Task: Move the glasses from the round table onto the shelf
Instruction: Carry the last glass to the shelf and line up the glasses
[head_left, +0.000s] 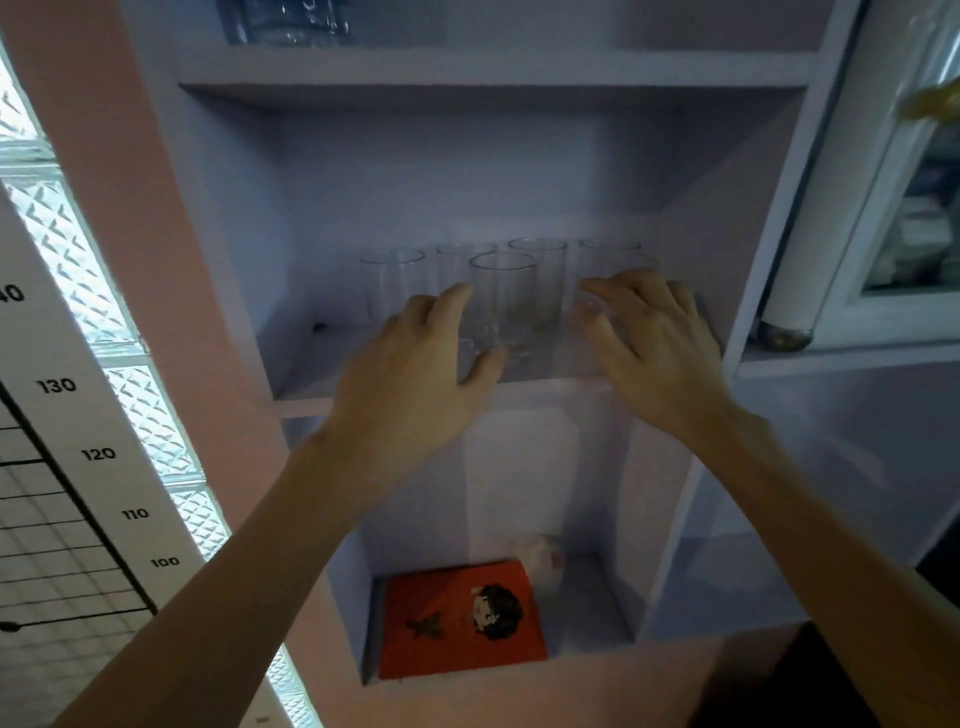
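A home: built-in shelf (493, 389) of glasses (504, 296), height chart (78, 467).

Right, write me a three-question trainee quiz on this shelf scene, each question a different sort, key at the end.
1. True or false: the clear glasses stand upright on the middle shelf.
2. What lies in the compartment below that shelf? A) an orange-red book B) a stack of plates C) a kettle
3. Fill in: the left hand and right hand both have their fingers ____, neither closed round a glass.

Key
1. True
2. A, the orange-red book
3. spread
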